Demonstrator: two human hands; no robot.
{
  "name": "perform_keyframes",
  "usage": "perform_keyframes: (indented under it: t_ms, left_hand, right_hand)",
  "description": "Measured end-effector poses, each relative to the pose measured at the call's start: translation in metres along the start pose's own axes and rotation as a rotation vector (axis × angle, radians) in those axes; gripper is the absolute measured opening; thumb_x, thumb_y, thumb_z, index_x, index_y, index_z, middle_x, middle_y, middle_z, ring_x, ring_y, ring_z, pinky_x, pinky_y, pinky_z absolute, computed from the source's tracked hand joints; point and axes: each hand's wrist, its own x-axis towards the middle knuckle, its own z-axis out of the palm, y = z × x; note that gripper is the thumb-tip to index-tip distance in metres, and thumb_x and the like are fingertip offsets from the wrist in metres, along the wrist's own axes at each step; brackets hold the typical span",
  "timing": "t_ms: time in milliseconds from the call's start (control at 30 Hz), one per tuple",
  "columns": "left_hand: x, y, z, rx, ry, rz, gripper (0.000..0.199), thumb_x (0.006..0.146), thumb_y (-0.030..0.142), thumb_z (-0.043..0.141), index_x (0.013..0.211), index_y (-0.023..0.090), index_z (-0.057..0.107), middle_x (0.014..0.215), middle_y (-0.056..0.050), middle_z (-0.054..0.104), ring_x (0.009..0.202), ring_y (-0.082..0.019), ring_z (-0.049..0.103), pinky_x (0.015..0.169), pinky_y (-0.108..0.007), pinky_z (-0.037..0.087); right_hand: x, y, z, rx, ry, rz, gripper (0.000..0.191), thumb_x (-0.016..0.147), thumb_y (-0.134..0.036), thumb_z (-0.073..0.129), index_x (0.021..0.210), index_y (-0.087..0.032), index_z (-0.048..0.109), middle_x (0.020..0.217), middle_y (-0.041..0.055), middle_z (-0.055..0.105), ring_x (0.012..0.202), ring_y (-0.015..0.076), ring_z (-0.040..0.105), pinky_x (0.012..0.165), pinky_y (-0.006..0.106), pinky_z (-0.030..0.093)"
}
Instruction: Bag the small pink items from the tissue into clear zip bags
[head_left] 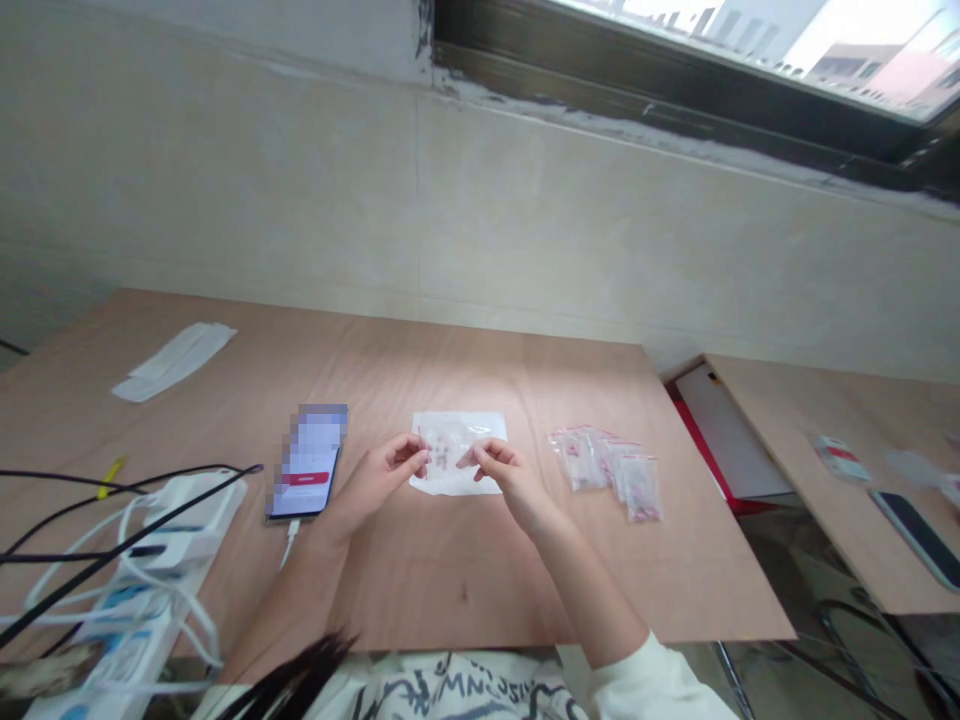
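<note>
A small clear plastic bag [444, 452] with small reddish marks or pieces showing in it is held up over a white sheet of paper [491, 485]. My left hand [390, 472] is closed, its thumb and fingers pinching the bag's left side. On the other side, my right hand [504, 468] is closed too, with thumb and forefinger at the bag's right edge. The bag is see-through, so its exact outline against the paper is hard to make out. To the right of my right hand lie several clear bags with red-edged tops [592, 462], overlapping one another.
Left of my left hand lies a lit phone [311, 470] with a white charging cable. White power strips [176, 530] and tangled cables crowd the left front. A folded white sheet [176, 360] lies at back left. Another table [832, 400], holding a dark phone [919, 540], stands right, beyond a gap.
</note>
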Motion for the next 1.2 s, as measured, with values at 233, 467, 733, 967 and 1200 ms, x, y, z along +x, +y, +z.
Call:
perform_keyframes:
  t_ms: [233, 467, 733, 967, 1200]
  left_hand:
    - [-0.021, 0.018, 0.007, 0.056, -0.007, -0.013, 0.021, 0.073, 0.035, 0.055, 0.068, 0.014, 0.053, 0.062, 0.001, 0.055, 0.059, -0.012, 0.053, 0.058, -0.024, 0.044]
    - [-0.014, 0.032, 0.023, 0.148, -0.043, 0.108, 0.016, 0.07, 0.03, 0.057, 0.066, 0.015, 0.055, 0.066, 0.001, 0.057, 0.064, -0.013, 0.054, 0.059, -0.023, 0.042]
    - [-0.001, 0.031, 0.01, 0.13, -0.074, 0.112, 0.018, 0.077, 0.031, 0.049, 0.074, 0.015, 0.057, 0.07, -0.001, 0.058, 0.068, -0.013, 0.055, 0.062, -0.024, 0.043]
    - [0.011, 0.027, 0.011, 0.419, 0.044, 0.233, 0.015, 0.073, 0.02, 0.049, 0.088, 0.018, 0.049, 0.081, -0.001, 0.051, 0.071, -0.013, 0.052, 0.065, -0.025, 0.046]
    - [0.009, 0.032, 0.006, 0.468, -0.051, 0.316, 0.041, 0.073, 0.006, 0.038, 0.11, 0.02, 0.042, 0.116, -0.007, 0.044, 0.114, -0.019, 0.04, 0.098, -0.036, 0.031]
  right_hand:
    - [-0.029, -0.005, 0.013, -0.368, 0.526, -0.167, 0.018, 0.071, -0.035, 0.052, 0.079, -0.021, 0.044, 0.08, 0.0026, 0.049, 0.072, 0.0154, 0.046, 0.065, 0.029, 0.038]
    - [-0.033, -0.031, 0.035, -0.526, 0.15, -0.263, 0.017, 0.078, -0.029, 0.047, 0.064, -0.02, 0.046, 0.064, -0.0004, 0.05, 0.062, 0.0129, 0.045, 0.059, 0.025, 0.036]
    - [-0.015, -0.034, 0.016, -0.386, 0.067, -0.151, 0.02, 0.076, -0.028, 0.047, 0.059, -0.019, 0.046, 0.056, -0.0007, 0.052, 0.053, 0.0116, 0.046, 0.051, 0.023, 0.034]
    - [-0.003, -0.031, 0.023, -0.632, 0.152, -0.224, 0.016, 0.073, -0.019, 0.041, 0.058, -0.019, 0.036, 0.055, -0.0026, 0.041, 0.053, 0.0111, 0.039, 0.05, 0.023, 0.028]
    - [-0.007, -0.031, 0.027, -0.563, 0.079, -0.15, 0.015, 0.068, -0.016, 0.042, 0.056, -0.019, 0.033, 0.052, -0.0055, 0.035, 0.05, 0.0087, 0.033, 0.047, 0.021, 0.024]
